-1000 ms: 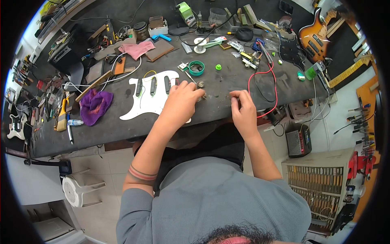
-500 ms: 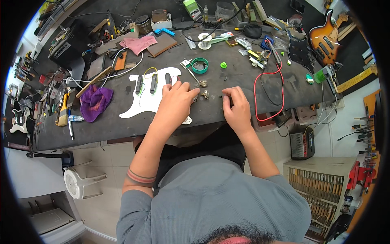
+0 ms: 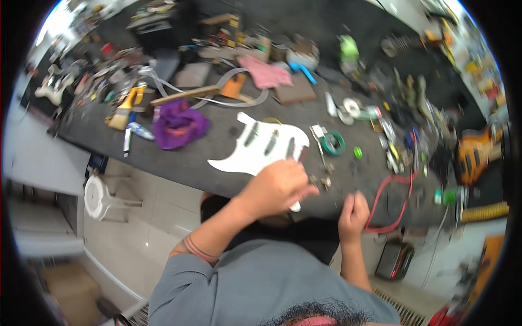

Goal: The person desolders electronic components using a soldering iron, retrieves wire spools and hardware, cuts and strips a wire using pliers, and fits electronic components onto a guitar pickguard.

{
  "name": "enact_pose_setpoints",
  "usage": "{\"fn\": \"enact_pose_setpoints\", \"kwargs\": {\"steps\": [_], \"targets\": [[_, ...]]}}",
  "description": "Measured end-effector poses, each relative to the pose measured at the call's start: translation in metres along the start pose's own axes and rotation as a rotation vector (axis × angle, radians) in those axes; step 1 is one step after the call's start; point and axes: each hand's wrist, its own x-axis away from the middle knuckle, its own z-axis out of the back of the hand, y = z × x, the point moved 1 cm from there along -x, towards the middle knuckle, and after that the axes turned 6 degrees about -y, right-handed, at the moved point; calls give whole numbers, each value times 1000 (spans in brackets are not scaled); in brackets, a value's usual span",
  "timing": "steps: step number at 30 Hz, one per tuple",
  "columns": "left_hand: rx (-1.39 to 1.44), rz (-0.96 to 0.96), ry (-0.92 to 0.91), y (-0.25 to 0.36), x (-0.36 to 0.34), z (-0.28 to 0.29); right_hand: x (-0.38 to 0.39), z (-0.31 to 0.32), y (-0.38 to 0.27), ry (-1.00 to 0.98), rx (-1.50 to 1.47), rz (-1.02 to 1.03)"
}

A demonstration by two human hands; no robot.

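A white guitar pickguard [image 3: 255, 155] with dark pickups lies on the bench. My left hand [image 3: 280, 187] is over its lower right part, fingers curled and thumb pointing right; whether it holds anything is hidden. My right hand [image 3: 353, 214] is closed with fingers pressed together at the bench's front edge; anything inside cannot be made out. Between the hands, a small metal potentiometer [image 3: 325, 183] lies on the bench. Beyond it are a green tape roll [image 3: 333, 143] and a small bright green knob [image 3: 358, 152]. The whole picture is smeared by motion.
A red cable [image 3: 383, 198] loops right of my right hand. A purple cloth [image 3: 176, 125], a brush [image 3: 122, 115] and a wooden stick [image 3: 185, 95] lie left. A pink cloth [image 3: 265, 72] sits farther back. A sunburst guitar [image 3: 474, 155] is at the far right.
The view has swung left and tilted, so the bench appears shifted right and lower. My right hand has closed from loosely bent fingers. My left hand's fingers have curled in more.
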Motion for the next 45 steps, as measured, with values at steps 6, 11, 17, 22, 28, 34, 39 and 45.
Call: {"fn": "enact_pose_setpoints", "kwargs": {"steps": [6,11,17,22,28,34,39,45], "targets": [[47,388,-32,19,82,55,-32,-41,-134,-620,-266,-36],[-107,641,248,82,183,206,-71,-111,-317,-1003,-364,417],[-235,1073,642,165,322,401,-52,-187,-545,-1365,-551,418],[-461,1215,774,215,379,512,-59,-224,-668,-1427,-404,798],[-405,1243,673,204,393,565,-88,-265,-732,-1469,-540,611],[-226,1301,330,140,419,580,-125,-325,-768,-1721,-266,510],[-288,1373,126,85,411,628,-145,-381,-767,-1407,-583,765],[-371,978,223,32,354,703,-196,-356,-769,-1038,-506,545]]}}
